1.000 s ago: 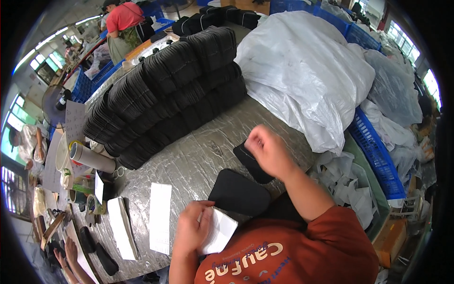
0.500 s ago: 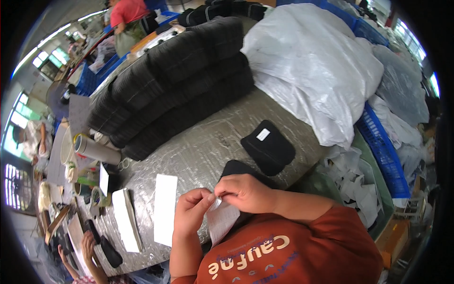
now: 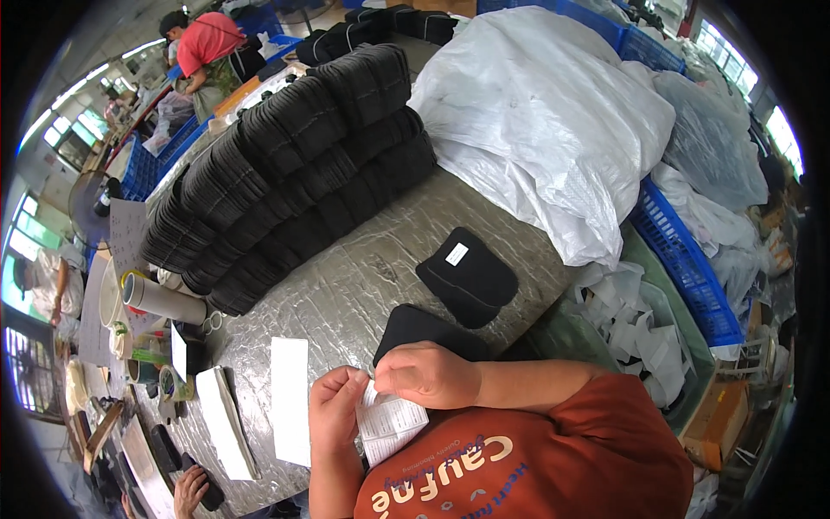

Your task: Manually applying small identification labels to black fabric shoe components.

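My left hand (image 3: 335,405) pinches the upper left edge of a white sheet of small printed labels (image 3: 393,426), held in front of my body. Against it, my right hand (image 3: 430,374) is closed, thumb and finger pressed at the sheet's top edge; whether a single label is between them is hidden. Partly under my right hand lies a black curved fabric pad (image 3: 424,330). Farther off on the table rests another black pad (image 3: 475,290) bearing a white label (image 3: 456,253).
Tall rows of stacked black pads (image 3: 294,164) stand at the back. White paper stacks (image 3: 290,389) lie left, near a white tumbler (image 3: 164,298). A big white sack (image 3: 545,121) and blue crate (image 3: 687,259) are right. A co-worker's hand (image 3: 190,491) touches a black pad lower left.
The view has shifted slightly. The label sheet has tilted so more of its printed face shows, and both my hands still pinch at its top. The co-worker's hand has moved down onto a black pad.
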{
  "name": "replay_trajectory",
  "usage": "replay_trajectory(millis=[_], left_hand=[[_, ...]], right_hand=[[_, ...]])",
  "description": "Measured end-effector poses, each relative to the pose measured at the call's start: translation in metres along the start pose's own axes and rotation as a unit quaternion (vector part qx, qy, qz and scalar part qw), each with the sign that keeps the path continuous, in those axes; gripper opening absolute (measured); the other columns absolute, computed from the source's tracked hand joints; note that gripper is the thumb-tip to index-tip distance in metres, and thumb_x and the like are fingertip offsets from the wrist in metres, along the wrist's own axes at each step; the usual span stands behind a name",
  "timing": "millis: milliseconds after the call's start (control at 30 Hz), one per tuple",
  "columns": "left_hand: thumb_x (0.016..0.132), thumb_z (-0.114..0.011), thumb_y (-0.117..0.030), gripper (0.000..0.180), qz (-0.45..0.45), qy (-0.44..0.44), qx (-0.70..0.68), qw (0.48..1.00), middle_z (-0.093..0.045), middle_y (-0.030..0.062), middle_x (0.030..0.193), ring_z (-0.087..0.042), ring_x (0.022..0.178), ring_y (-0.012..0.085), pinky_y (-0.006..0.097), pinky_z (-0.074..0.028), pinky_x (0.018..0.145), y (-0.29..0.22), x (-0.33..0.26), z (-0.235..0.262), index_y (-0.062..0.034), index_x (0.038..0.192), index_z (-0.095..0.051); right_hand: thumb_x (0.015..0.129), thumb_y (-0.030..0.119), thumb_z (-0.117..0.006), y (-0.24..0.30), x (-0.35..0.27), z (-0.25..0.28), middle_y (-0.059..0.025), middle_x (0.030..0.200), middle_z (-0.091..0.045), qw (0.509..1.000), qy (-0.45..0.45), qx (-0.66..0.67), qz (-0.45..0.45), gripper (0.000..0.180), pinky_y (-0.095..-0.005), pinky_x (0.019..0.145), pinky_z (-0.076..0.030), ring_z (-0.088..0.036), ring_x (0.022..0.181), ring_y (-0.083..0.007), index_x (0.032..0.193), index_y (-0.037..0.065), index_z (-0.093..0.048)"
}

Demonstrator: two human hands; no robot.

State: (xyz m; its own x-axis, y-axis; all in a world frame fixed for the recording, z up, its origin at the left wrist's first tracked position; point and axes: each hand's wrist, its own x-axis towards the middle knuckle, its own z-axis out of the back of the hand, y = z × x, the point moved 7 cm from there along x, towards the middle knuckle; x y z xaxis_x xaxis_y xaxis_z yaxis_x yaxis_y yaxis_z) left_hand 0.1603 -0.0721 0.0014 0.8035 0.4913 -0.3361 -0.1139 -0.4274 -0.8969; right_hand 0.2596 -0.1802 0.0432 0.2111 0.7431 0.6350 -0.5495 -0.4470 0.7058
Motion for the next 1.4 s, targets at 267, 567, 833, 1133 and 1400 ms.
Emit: replay_trajectory(millis=[267,567,833,1133,1400], left_hand=[[0.093,-0.059,-0.011,0.016,-0.149,-0.134,0.420,0.885,-0.061,0.0119,0.069,-0.058,0.064,0.0183,0.032,-0.045,0.059,-0.023,-0.002,0.004,0.0004,0.082,-0.061],[0.076,-0.070,-0.003,0.014,-0.357,0.142,0.549,0.742,-0.064,0.0153,0.109,-0.060,0.105,0.0339,0.040,-0.051,0.086,-0.027,-0.035,-0.065,-0.0001,0.083,-0.058],[0.079,-0.069,-0.006,0.015,-0.325,0.142,0.568,0.742,-0.063,0.0164,0.120,-0.056,0.118,0.0344,0.040,-0.049,0.097,-0.012,-0.035,-0.061,0.0013,0.085,-0.056],[0.082,-0.063,-0.011,0.018,-0.309,0.151,0.575,0.742,-0.056,0.0225,0.128,-0.056,0.109,0.0345,0.041,-0.047,0.093,-0.009,-0.029,-0.064,0.0043,0.091,-0.060],[0.081,-0.059,-0.010,0.014,-0.317,0.161,0.605,0.713,-0.054,0.0254,0.130,-0.055,0.100,0.0329,0.043,-0.046,0.091,-0.001,-0.024,-0.068,0.0030,0.086,-0.060]], right_hand=[[0.075,0.001,-0.073,0.003,0.010,0.027,-0.0102,0.101,-0.056,0.998,0.011,0.011,-0.062,0.017,-0.0319,0.077,-0.047,-0.057,0.090,-0.0245,0.086,0.009,-0.063],[0.086,0.005,-0.063,-0.072,0.000,0.048,-0.0075,0.074,-0.065,0.927,-0.008,0.071,-0.369,0.007,-0.0266,0.064,-0.049,-0.061,0.069,-0.0113,0.086,-0.002,-0.062],[0.083,0.009,-0.064,-0.082,-0.010,0.035,-0.0122,0.070,-0.067,0.926,0.046,-0.014,-0.373,0.011,-0.0295,0.061,-0.050,-0.065,0.063,-0.0179,0.084,-0.002,-0.066],[0.082,0.009,-0.065,-0.081,-0.008,0.036,-0.0132,0.071,-0.068,0.931,0.046,-0.061,-0.358,0.012,-0.0304,0.059,-0.050,-0.066,0.063,-0.0200,0.079,-0.002,-0.067],[0.078,0.004,-0.071,-0.081,-0.011,0.038,-0.0080,0.067,-0.063,0.922,0.011,-0.043,-0.385,0.030,-0.0296,0.057,-0.046,-0.061,0.062,-0.0159,0.105,0.001,-0.058]])
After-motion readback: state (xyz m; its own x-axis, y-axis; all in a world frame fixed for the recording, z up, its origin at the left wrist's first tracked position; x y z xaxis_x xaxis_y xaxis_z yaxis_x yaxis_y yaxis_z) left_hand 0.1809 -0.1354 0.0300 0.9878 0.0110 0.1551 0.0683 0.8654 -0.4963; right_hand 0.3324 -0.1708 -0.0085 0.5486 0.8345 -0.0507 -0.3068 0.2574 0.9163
